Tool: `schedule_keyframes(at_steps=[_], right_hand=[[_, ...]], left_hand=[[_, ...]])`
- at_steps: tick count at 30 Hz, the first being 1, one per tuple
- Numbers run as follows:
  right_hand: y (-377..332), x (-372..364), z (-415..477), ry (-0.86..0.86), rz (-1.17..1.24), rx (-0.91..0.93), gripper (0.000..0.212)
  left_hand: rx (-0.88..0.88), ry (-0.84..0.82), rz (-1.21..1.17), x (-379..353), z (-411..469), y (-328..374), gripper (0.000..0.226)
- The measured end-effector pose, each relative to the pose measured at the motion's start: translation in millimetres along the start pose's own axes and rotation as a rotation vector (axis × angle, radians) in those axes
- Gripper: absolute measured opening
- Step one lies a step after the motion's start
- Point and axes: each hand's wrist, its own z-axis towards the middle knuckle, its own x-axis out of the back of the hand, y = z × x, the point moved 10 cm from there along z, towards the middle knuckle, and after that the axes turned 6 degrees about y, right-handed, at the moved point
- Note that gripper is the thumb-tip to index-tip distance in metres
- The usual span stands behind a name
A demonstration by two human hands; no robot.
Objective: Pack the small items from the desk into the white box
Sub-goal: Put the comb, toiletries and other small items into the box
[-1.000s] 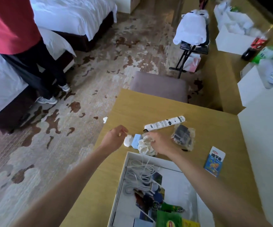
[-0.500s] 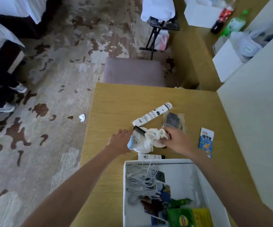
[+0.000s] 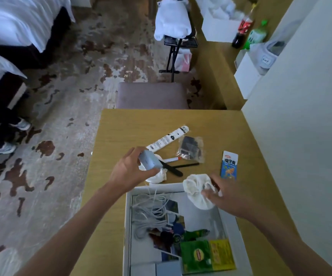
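My left hand grips a small light-blue block lifted above the wooden desk. My right hand pinches a crumpled white cloth pouch over the far edge of the white box. The box holds a coiled white cable and a green and yellow tea packet. On the desk lie a white tube, a clear bag with a dark item, a blue and white packet, a black comb, a white marker and another white cloth.
A mauve stool stands at the desk's far edge. A white wall bounds the right side. Patterned carpet lies left, with beds and someone's shoes. Bottles and white boxes sit on the far counter.
My left hand has picked the light-blue block up off the desk. My right hand has carried the white cloth pouch back toward me, to above the box's far edge. The view tilted.
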Motion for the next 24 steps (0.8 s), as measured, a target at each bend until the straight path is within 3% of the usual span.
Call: schedule_keyframes(at_steps=[7,11,14,17,19,21,24], right_hand=[[-30.1,-28.6,-4.6,-0.054,-0.431,0.361,0.025],[-39.1,-27.9,2.8,0.029,-0.769,0.406,0.024],[-40.4,-11.8,-8.7,0.122,-0.824,0.366,0.034],[-58.5,2.2,-35.1,0.263,-0.694,0.575,0.028],[-67.6,-15.1,-54.6,0.089,-0.470,0.728,0.020],[-65.3,-51.1,-73.9,-0.271,-0.309,0.708,0.026],[-61.0,-95.7,-97.9,-0.570,-0.310,0.687,0.033]], left_hand=[[0.030,0.051,-0.177,-1.1,-55.4,62.3,0.043],[0.024,0.046,-0.235,-8.1,-94.9,96.6,0.031],[0.200,-0.014,-0.351,-27.9,-126.9,97.5,0.031],[0.516,-0.094,-0.453,-55.8,-160.3,78.5,0.047],[0.729,-0.148,-0.652,-77.4,-179.5,69.2,0.046],[0.905,-0.146,-0.877,-90.4,-194.2,64.0,0.035],[0.988,-0.135,-0.939,-93.6,-202.0,52.1,0.035]])
